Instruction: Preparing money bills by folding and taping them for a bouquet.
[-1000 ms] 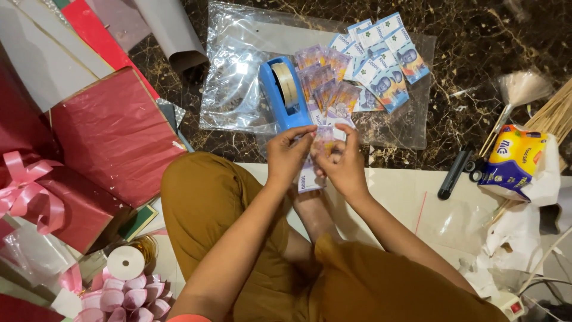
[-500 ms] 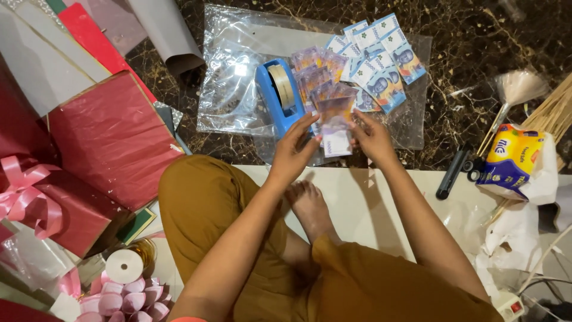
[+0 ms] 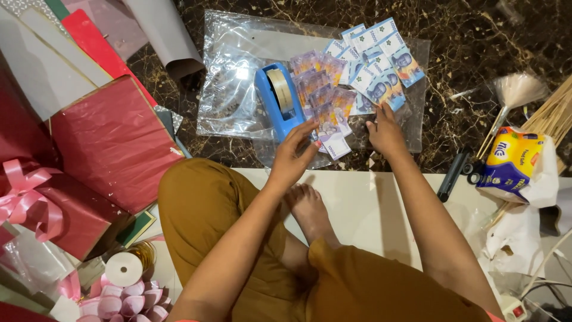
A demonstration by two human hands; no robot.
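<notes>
Reaching forward over the floor, both hands now sit at the near edge of the spread of banknotes, where a second ago they were drawn back close to the lap, pinching a folded note between them. The left hand (image 3: 296, 154) hovers with fingers loosely spread and curled, its fingertips touching the lowest purple banknote (image 3: 331, 141) of the fan; it grips nothing that I can make out. The right hand (image 3: 386, 132) lies flat and open, palm down, fingertips pressing the plastic just beside the blue-grey banknotes (image 3: 378, 79), also holding nothing. The note carried earlier appears to have been set down at the bottom of the purple row, so the fan has grown by one and the hands are free again; I judge this a placing step just finished, with the note perhaps being nudged into line.

Outward from the hands, the purple notes overlap in a column running up beside a blue tape dispenser (image 3: 279, 99), which touches their left edge. All of it rests on a clear plastic sheet (image 3: 232, 89) over the dark marble floor (image 3: 476, 48). Left of that lie red wrapping sheets (image 3: 113, 140) and a pink ribbon bow (image 3: 24, 191); near the left knee sits a white tape roll (image 3: 123, 269). To the right are a black marker (image 3: 453, 174), a yellow-and-blue tissue pack (image 3: 511, 162) and wooden skewers (image 3: 554, 113)
</notes>
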